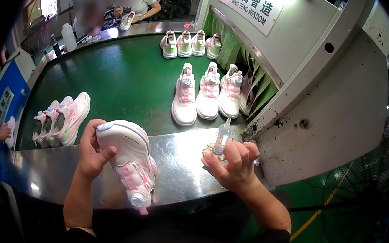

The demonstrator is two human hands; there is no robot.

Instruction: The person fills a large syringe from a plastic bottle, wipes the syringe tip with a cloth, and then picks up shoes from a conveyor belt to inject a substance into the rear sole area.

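Note:
My left hand [94,150] is closed round the front of a white and pink sneaker [132,162], which hangs over the metal edge of the bench. Its toe points up and away, while the silver dial and pink pull tab on it are toward me. In my right hand [236,166] is a small clear squeeze bottle [222,139], gripped upright with its narrow nozzle upward. Beside those fingers lies a beige, crusted-looking lump [208,149], partly hidden; I cannot make out what it is. Three similar sneakers [185,100] stand just beyond the bottle, toes toward me.
A green belt [115,78] runs behind the metal ledge [178,152]. More sneakers [71,116] stand at left, others [184,44] farther back. A machine housing [315,99] with green strip curtains [237,47] bounds the right. People work at the far side and left edge; a fan [367,194] stands right.

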